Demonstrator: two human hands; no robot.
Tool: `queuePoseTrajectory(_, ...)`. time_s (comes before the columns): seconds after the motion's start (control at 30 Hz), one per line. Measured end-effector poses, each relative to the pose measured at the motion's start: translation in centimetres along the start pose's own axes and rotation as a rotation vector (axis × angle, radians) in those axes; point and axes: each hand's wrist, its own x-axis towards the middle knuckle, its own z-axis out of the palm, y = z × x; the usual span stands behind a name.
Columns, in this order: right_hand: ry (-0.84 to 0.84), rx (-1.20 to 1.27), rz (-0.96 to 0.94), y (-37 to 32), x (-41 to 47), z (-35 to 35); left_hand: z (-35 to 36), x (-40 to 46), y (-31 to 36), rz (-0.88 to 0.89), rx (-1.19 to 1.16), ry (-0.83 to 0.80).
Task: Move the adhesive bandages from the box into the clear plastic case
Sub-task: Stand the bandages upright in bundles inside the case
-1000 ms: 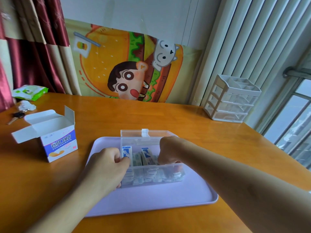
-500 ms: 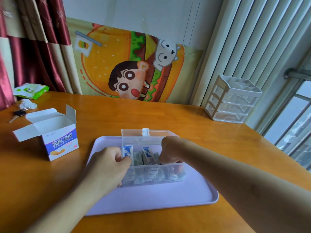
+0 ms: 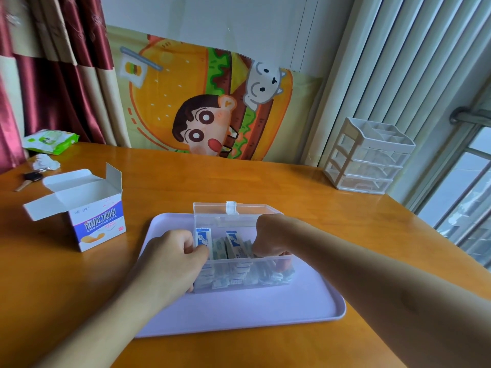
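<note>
Standing upright, paper-wrapped adhesive bandages [image 3: 233,244] fill clear plastic case [image 3: 239,277] on lilac tray [image 3: 239,312]. Left hand [image 3: 170,258] pinches end bandage; right hand [image 3: 268,239] curled into stack. Open cardboard box [image 3: 90,216] left, glossy wooden counter [image 3: 265,181].

Hands: 2, left [image 3: 170,264], right [image 3: 268,237].
Case [image 3: 239,282]: 1.
Bandages [image 3: 231,248]: many, count unclear.
Box [image 3: 87,211]: 1.
Tray [image 3: 239,312]: 1.
Drawer unit [image 3: 369,158]: 1, 3 drawers.
Wipes pack [image 3: 50,140]: 1.
Key [image 3: 29,179]: 1.
</note>
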Motion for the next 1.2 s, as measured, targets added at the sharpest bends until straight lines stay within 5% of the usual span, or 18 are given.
queuePoseTrajectory(0.43,-0.009,-0.057,-0.071,0.4,-0.8,-0.7,0.1,0.0,0.1,0.009,0.000,-0.014)
queuePoseTrajectory(0.8,0.079,0.379,-0.094,-0.2,0.5,0.2,0.1,0.0,0.2,0.002,-0.003,-0.019)
queuePoseTrajectory(1.2,0.075,0.295,-0.088,-1.8,-0.4,0.3,0.0,0.0,0.1,0.002,-0.014,-0.009)
